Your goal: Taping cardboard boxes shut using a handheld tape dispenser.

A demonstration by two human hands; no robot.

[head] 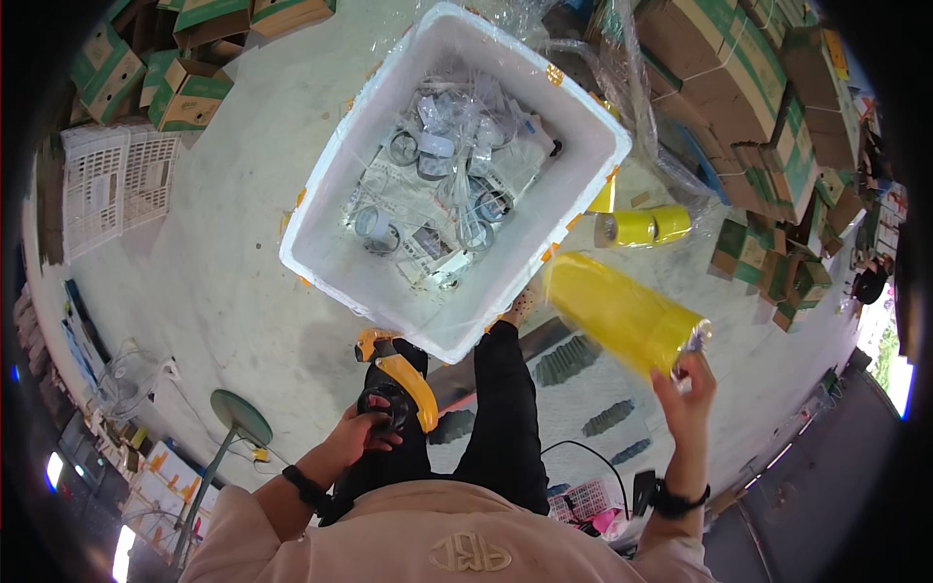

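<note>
My left hand (pixel 353 436) grips a yellow tape gun (pixel 408 386) by its black hub, over my left thigh. No tape roll shows on that hub. Out to the right, my right hand (pixel 687 401) pinches the clear plastic film at the near end of a long wrapped stack of yellow packing tape rolls (pixel 623 310), which is slightly blurred. Before me a large white foam box (pixel 430 331) stands tilted to the view. Inside lie tape cores (pixel 373 222), crumpled clear film (pixel 474 109) and newspaper (pixel 423 251).
More yellow tape rolls (pixel 649 226) lie on the floor right of the box. Stacked flattened cartons (pixel 729 95) fill the far right, with clear film (pixel 641 109) beside them. White plastic crates (pixel 120 186) and green-brown cartons (pixel 189 95) stand left. A fan (pixel 127 372) is at lower left.
</note>
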